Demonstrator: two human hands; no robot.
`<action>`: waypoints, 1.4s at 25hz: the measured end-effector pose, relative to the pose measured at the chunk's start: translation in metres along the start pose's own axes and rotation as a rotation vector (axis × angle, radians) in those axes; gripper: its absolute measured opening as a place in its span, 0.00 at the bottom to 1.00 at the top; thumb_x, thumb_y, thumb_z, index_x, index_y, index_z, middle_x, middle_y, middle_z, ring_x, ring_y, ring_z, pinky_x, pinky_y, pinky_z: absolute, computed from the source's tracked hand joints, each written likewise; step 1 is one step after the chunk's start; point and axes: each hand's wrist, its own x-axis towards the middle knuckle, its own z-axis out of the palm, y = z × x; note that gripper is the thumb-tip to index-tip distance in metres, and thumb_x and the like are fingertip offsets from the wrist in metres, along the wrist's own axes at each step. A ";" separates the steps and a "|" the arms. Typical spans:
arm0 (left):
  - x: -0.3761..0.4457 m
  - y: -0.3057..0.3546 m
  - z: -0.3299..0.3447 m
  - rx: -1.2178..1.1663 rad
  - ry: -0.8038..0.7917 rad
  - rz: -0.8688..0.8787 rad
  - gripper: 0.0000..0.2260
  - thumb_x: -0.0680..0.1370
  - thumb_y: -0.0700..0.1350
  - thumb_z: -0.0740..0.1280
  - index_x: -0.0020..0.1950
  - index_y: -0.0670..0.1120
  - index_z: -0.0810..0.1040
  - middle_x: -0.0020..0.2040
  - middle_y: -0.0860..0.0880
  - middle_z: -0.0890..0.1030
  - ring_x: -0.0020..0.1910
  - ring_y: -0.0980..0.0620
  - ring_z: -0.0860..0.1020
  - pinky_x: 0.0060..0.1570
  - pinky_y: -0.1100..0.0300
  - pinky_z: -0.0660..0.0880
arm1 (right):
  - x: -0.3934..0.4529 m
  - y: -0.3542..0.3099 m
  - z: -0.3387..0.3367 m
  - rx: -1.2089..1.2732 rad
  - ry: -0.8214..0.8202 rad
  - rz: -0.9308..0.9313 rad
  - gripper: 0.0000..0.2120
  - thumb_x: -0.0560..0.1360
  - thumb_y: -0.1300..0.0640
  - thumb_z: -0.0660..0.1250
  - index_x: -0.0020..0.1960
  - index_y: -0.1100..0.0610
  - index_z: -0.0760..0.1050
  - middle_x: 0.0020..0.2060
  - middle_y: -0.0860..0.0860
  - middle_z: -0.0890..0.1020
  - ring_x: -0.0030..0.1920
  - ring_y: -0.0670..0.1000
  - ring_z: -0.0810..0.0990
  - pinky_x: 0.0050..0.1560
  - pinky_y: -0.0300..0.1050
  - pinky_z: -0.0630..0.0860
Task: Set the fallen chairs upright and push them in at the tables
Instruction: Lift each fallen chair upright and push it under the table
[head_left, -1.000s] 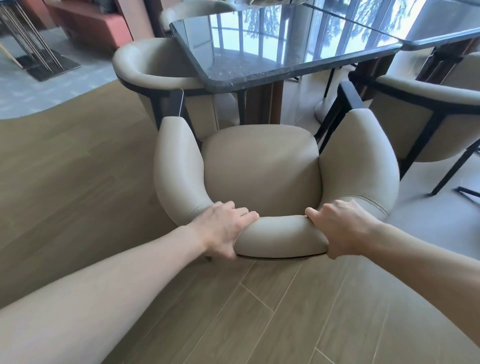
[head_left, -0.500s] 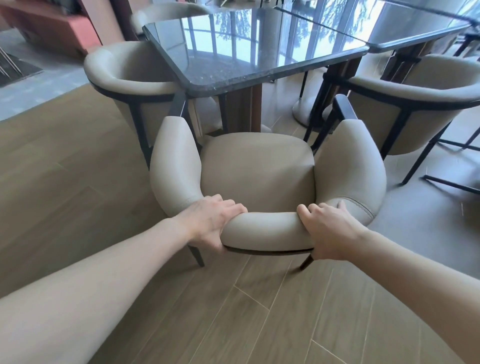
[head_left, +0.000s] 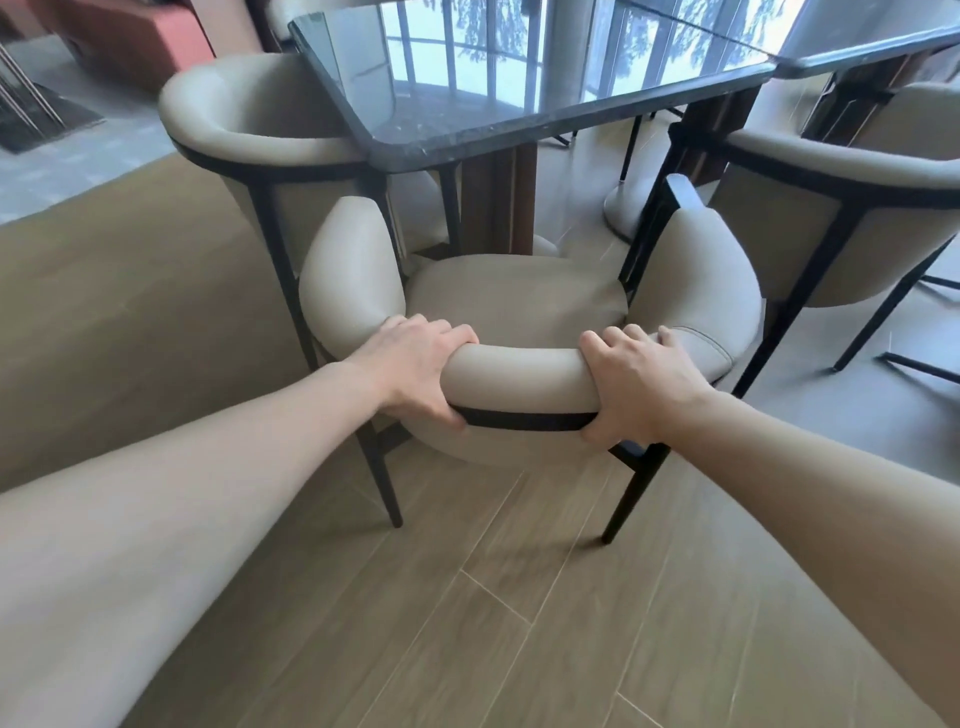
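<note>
Two bare hands clamped on the padded backrest of a beige armchair (head_left: 519, 306): left hand (head_left: 415, 371) wrapped over the left part of the rail, thumb underneath against the dark frame band; right hand (head_left: 636, 387) gripping the right part the same way, fingers curled over the top. Chair upright, two dark rear legs planted on the wood-plank floor (head_left: 467, 623), seat facing the near corner of a dark glossy table (head_left: 519, 88). Front of the seat just at the table's edge, close to the wooden table base (head_left: 498, 202); armrests reaching forward on either side of that corner. Just beside on the left, a second matching chair (head_left: 249, 119), upright, its back rail nearly touching the table edge. To the right, a third matching chair (head_left: 857, 171), also upright, near another tabletop (head_left: 857, 47). Far left, grey paving (head_left: 67, 161) beyond the wood floor.
</note>
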 end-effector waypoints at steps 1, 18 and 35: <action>0.003 -0.002 -0.003 -0.011 -0.006 -0.013 0.40 0.58 0.71 0.74 0.66 0.58 0.70 0.52 0.55 0.77 0.52 0.48 0.74 0.53 0.53 0.66 | 0.006 0.004 -0.001 0.016 0.020 -0.034 0.32 0.59 0.39 0.73 0.55 0.52 0.65 0.48 0.48 0.71 0.56 0.54 0.72 0.65 0.55 0.68; 0.103 0.136 -0.018 -0.065 0.025 -0.151 0.39 0.57 0.77 0.64 0.63 0.60 0.72 0.50 0.58 0.79 0.50 0.52 0.72 0.53 0.53 0.68 | 0.049 0.200 -0.018 -0.229 -0.094 -0.403 0.34 0.58 0.32 0.69 0.53 0.51 0.63 0.39 0.46 0.74 0.38 0.52 0.75 0.35 0.47 0.70; 0.233 0.186 -0.030 -0.058 0.080 -0.272 0.36 0.60 0.74 0.70 0.63 0.58 0.73 0.51 0.54 0.80 0.54 0.47 0.73 0.50 0.52 0.67 | 0.119 0.318 -0.012 -0.275 -0.049 -0.305 0.44 0.63 0.39 0.78 0.71 0.53 0.63 0.62 0.50 0.75 0.64 0.55 0.73 0.56 0.55 0.76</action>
